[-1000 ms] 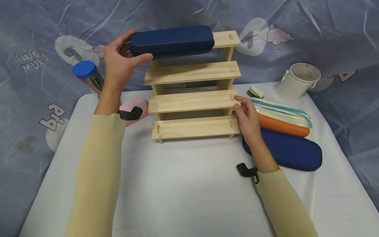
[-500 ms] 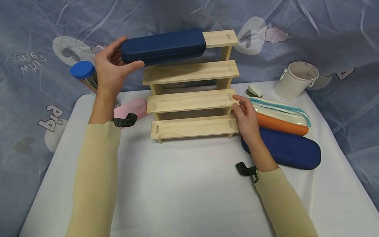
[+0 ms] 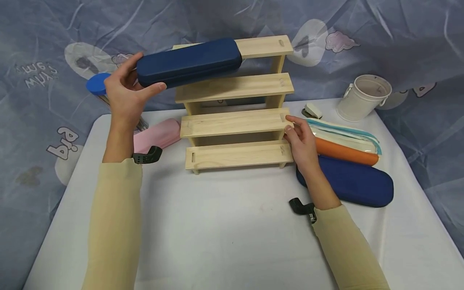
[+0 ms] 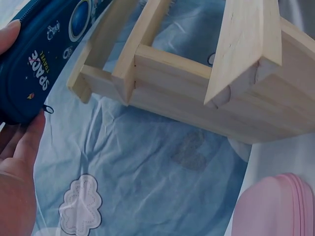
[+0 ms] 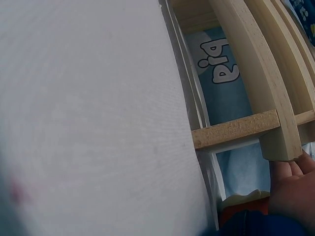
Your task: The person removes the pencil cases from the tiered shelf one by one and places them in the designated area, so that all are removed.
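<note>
My left hand [image 3: 125, 94] grips one end of a navy zippered pencil case [image 3: 188, 62], thumb along the near side. The case is held tilted in front of the top step of a four-tier wooden rack [image 3: 235, 123], overlapping its upper boards in the head view. "Space Travel" lettering and a zip pull show on the pencil case [image 4: 44, 64] in the left wrist view. My right hand [image 3: 303, 145] pinches the right end of the second board from the bottom. In the right wrist view, the fingers [image 5: 288, 169] lie at that board end, partly cut off by the frame.
Right of the rack lie a clear pouch with teal zip and orange base [image 3: 344, 151], a blue case [image 3: 355, 181], a small white-and-dark stapler-like item [image 3: 312, 110] and a white bucket [image 3: 364, 98]. A pink case [image 3: 159, 133] and a blue-lidded jar [image 3: 98, 83] stand left.
My left hand has drawn the pencil case left and down, toward me, from the top board, baring more of that board. My right hand stays at the rack's board end.
</note>
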A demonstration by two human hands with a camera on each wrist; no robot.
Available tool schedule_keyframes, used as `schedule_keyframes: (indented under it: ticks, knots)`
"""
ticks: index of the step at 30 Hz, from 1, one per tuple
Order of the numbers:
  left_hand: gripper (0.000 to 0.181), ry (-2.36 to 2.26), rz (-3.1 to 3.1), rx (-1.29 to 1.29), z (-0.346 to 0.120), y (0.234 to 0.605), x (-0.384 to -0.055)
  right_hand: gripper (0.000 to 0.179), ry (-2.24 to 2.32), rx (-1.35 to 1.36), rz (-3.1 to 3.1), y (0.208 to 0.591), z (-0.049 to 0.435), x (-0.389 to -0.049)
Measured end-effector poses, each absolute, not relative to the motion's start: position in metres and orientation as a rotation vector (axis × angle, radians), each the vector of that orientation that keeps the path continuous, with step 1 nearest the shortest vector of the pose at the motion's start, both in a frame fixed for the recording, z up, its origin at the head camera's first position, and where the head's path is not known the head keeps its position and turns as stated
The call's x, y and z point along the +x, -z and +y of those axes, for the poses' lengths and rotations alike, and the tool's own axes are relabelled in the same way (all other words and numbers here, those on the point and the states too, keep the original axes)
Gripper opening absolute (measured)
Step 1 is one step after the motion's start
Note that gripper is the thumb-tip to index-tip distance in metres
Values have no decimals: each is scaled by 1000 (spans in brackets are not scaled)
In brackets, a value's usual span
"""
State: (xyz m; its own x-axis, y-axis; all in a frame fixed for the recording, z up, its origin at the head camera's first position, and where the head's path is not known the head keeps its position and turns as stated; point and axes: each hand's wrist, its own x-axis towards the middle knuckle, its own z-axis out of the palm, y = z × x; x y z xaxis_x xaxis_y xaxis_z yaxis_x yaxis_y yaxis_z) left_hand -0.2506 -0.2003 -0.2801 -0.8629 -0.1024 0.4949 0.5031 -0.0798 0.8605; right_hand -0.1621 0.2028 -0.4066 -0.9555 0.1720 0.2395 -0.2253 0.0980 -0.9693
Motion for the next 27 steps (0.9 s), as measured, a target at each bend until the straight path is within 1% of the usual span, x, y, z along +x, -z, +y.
schedule_keyframes:
  ticks: [8,22,27]
  knots:
    - [69,2065,-1693,-465,-207,283,-243,35,-1946,45,-2086,413,206,-165]
    - [69,2145,-1638,-379,-230,297,-223,34,-1911,43,-2100,411,204,-165]
    - [68,2113,-1669,-389,-235,304,-218,34,-1932,40,-2085,413,204,-166]
